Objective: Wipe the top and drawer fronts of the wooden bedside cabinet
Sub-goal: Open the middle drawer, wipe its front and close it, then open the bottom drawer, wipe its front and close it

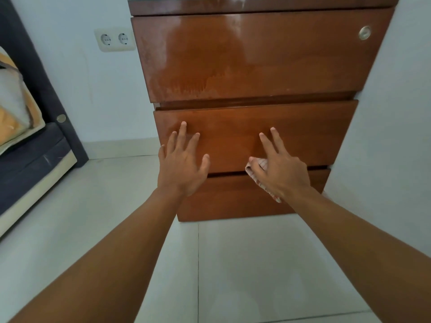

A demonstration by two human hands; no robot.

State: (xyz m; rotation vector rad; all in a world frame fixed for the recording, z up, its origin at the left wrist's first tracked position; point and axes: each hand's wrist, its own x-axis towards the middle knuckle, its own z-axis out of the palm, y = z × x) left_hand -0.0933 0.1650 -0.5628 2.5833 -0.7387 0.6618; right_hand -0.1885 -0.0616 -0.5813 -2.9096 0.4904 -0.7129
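Floor of pale glossy tiles [233, 264] carries the glossy red-brown wooden bedside cabinet [256, 10], which stands against the light wall and fills the upper middle of the view. To the cabinet's left lies a dark-framed bed [35, 159]. Of the cabinet's top only the front edge shows.

Below that edge, the tall top drawer front [291, 66] bears a cloudy, streaky film on its left half. I cannot tell whether this is dust or drying damp. The middle drawer front [228, 117] stands slightly proud of the cabinet, and the bottom drawer front [221, 201] is partly hidden by the arms.

Both hands lie on the middle front. The left hand [182, 166] rests flat on its left part, grip spread and holding nothing. The right hand [282, 173] has its grip spread too, with two straight fingers showing. Its palm presses a small red-and-cream checked cloth [262, 163] against the front's lower edge. The cloth's tail hangs beneath the wrist across the gap.

A white double wall socket [114, 39] sits just left of the cabinet, and a round metal lock [365, 33] sits at the top front's right end.

The cloth looks soft and light, best kept bunched under the palm. The lacquered wood seems stiff and slick, and the drawer may slide, so bracing the front with the free hand seems wise.
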